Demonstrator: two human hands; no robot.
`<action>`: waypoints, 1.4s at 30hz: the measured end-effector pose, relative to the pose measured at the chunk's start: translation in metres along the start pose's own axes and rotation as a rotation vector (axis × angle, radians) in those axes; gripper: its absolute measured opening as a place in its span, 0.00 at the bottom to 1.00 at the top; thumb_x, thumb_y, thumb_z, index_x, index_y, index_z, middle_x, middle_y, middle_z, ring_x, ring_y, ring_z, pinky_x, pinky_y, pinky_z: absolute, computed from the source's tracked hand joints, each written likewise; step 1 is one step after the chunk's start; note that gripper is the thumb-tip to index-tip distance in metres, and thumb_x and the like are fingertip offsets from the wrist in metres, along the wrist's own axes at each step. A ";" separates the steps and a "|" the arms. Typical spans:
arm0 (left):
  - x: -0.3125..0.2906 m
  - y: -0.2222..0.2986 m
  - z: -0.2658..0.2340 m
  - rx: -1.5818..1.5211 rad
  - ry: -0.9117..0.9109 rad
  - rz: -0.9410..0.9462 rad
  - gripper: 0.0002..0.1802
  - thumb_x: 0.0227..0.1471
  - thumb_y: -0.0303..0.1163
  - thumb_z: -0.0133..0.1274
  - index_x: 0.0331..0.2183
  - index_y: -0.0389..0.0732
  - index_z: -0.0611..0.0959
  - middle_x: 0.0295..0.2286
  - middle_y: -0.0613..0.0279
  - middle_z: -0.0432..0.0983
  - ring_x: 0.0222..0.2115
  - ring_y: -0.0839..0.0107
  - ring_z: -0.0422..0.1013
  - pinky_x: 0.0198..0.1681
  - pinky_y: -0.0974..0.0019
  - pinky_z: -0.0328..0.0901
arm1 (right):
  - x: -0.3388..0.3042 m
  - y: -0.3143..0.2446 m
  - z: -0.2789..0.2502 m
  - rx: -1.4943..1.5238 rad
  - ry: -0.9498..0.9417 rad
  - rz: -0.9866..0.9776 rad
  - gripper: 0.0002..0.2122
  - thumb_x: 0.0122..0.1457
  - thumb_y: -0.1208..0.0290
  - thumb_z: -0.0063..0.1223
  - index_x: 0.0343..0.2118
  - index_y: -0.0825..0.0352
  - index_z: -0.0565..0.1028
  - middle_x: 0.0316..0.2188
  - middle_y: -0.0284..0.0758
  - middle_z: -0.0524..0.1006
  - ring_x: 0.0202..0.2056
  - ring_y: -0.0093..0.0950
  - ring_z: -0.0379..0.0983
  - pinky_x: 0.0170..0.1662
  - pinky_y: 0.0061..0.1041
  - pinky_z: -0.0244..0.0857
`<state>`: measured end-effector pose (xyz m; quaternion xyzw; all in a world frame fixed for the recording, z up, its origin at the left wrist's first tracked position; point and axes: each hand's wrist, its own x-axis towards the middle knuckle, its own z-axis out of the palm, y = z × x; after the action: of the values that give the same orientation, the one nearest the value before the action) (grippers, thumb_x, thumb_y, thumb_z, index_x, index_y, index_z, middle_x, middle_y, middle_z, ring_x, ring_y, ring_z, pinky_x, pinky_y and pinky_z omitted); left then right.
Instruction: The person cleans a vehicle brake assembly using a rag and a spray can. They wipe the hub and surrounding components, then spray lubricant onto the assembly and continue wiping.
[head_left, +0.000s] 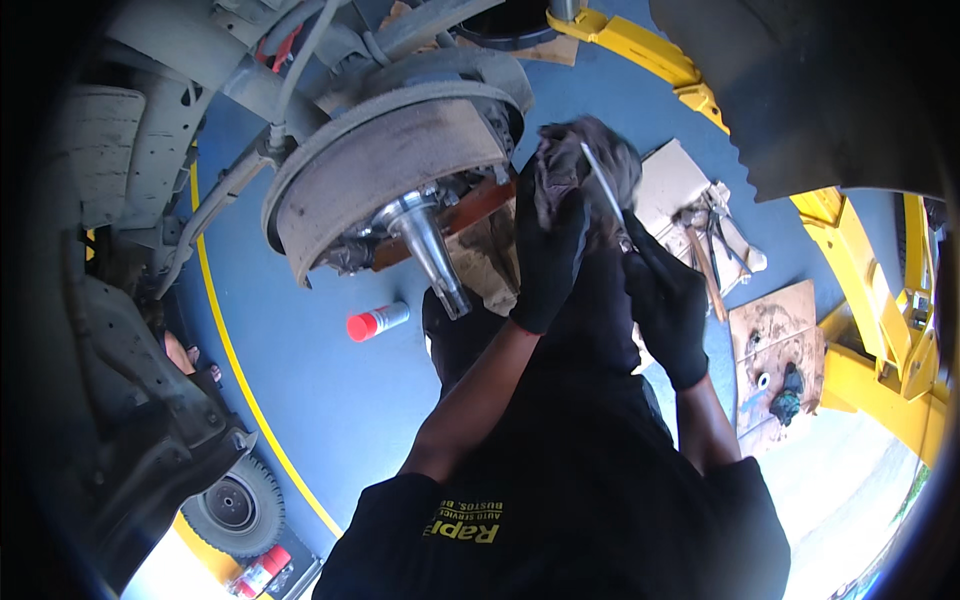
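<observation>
Cloth (560, 178): dark, crumpled, to the right of the wheel spindle (425, 245).
Left hand (550, 255): black-gloved, fingers wrapped on the cloth.
Right hand (665, 300): black-gloved, gripping a slim metal rod (601, 180) right of the spindle; whether rod touches cloth, cannot tell.
Aerosol can (385, 319): red-ended, lying left of the spindle tip, contents hidden.

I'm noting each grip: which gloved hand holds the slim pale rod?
The right gloved hand: the slim pale rod extends from its grip, whereas the left gloved hand holds dark crumpled cloth.
</observation>
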<state>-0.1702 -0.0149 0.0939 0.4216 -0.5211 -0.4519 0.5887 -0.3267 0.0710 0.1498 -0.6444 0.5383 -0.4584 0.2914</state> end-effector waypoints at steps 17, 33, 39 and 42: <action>-0.015 -0.075 -0.030 -0.723 -0.282 -0.324 0.38 0.65 0.15 0.49 0.73 0.38 0.63 0.66 0.56 0.69 0.60 0.65 0.71 0.63 0.58 0.67 | 0.030 0.018 0.029 0.045 -0.048 -0.017 0.18 0.63 0.81 0.58 0.56 0.75 0.81 0.38 0.53 0.86 0.40 0.37 0.88 0.43 0.32 0.77; 0.005 0.027 -0.008 0.132 -0.080 0.179 0.31 0.74 0.26 0.44 0.73 0.34 0.62 0.71 0.46 0.61 0.71 0.57 0.60 0.72 0.57 0.56 | 0.045 0.012 0.063 0.043 -0.017 0.020 0.15 0.61 0.74 0.61 0.51 0.68 0.84 0.42 0.46 0.86 0.39 0.40 0.85 0.43 0.37 0.76; -0.002 0.007 -0.012 0.211 -0.073 0.036 0.28 0.66 0.16 0.43 0.65 0.35 0.76 0.64 0.46 0.72 0.67 0.56 0.68 0.69 0.57 0.62 | 0.038 0.036 0.055 -0.068 -0.057 0.016 0.19 0.65 0.76 0.58 0.58 0.72 0.80 0.40 0.55 0.84 0.42 0.46 0.87 0.45 0.35 0.77; 0.001 0.015 -0.017 0.391 -0.134 0.145 0.31 0.60 0.13 0.44 0.62 0.40 0.80 0.62 0.44 0.74 0.65 0.51 0.70 0.66 0.55 0.64 | 0.023 0.021 0.038 -0.216 -0.013 0.012 0.19 0.67 0.77 0.58 0.61 0.71 0.79 0.43 0.54 0.85 0.45 0.43 0.87 0.48 0.33 0.77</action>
<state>-0.1521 -0.0121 0.1069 0.4582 -0.6657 -0.3260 0.4906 -0.3017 0.0393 0.1221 -0.6718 0.5866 -0.3917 0.2262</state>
